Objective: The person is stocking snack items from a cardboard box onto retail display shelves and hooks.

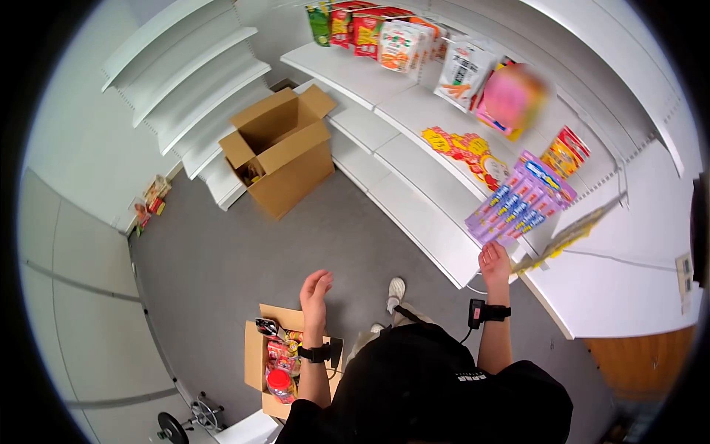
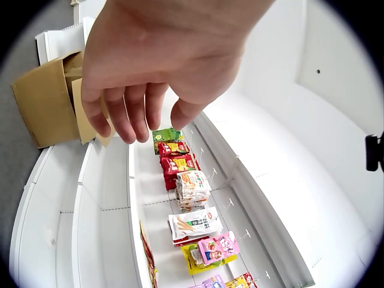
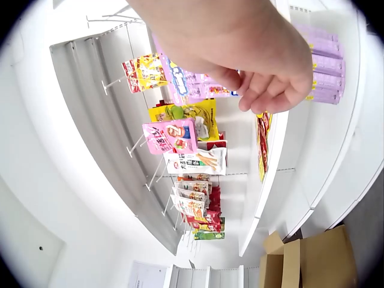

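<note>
My left hand (image 1: 316, 296) hangs in the air over the floor, beside the open carton of goods, with relaxed fingers and nothing in them. In the left wrist view the same hand (image 2: 162, 60) overlaps the shelving. Loosely bent, the fingers of my right hand (image 1: 494, 266) are just below the purple blister packs (image 1: 521, 196) hanging at the shelf's near end. The right wrist view shows that hand (image 3: 258, 66) partly covering these packs, with nothing visible in its grasp. Beside them hang a pink pouch (image 3: 170, 137), a yellow bag (image 3: 207, 120) and a white snack bag (image 3: 198, 162).
White shelves (image 1: 414, 170) run along the right, with red snack bags (image 1: 366, 33) at the far end. A large open cardboard box (image 1: 292, 177) stands before them. The low carton (image 1: 253, 362) on my left holds packaged goods and a red-lidded jar (image 1: 279, 381).
</note>
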The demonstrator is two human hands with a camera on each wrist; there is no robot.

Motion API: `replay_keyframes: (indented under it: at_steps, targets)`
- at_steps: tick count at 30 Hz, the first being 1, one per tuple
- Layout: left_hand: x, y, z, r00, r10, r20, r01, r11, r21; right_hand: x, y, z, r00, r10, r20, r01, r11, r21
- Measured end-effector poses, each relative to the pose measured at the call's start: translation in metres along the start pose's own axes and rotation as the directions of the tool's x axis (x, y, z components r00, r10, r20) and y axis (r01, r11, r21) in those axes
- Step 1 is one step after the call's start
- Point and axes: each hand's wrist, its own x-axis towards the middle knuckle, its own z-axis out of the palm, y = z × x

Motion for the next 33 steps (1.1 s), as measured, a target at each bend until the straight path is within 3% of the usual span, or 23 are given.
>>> replay_keyframes:
  at_steps: [7, 11, 18, 33]
  targets:
    - [0.052, 0.027, 0.002, 0.992, 0.075, -0.105, -0.073, 0.997, 0.019, 0.074, 0.034, 0.064, 0.986, 0.146, 0.083, -0.146, 0.989, -0.013]
    - [0.093, 0.036, 0.005, 0.972, 0.034, -0.231, -0.038, 0.999, -0.012, 0.112, 0.048, 0.124, 0.967, 0.208, 0.145, -0.209, 0.978, -0.004]
    - [0.157, 0.056, 0.033, 0.958, 0.066, -0.278, -0.065, 0.998, 0.012, 0.184, 0.067, 0.184, 0.93, 0.296, 0.218, -0.294, 0.955, -0.043]
    - [0.242, 0.056, 0.021, 0.91, -0.007, -0.414, -0.017, 0.998, -0.056, 0.239, 0.105, 0.294, 0.875, 0.441, 0.199, -0.421, 0.897, -0.135]
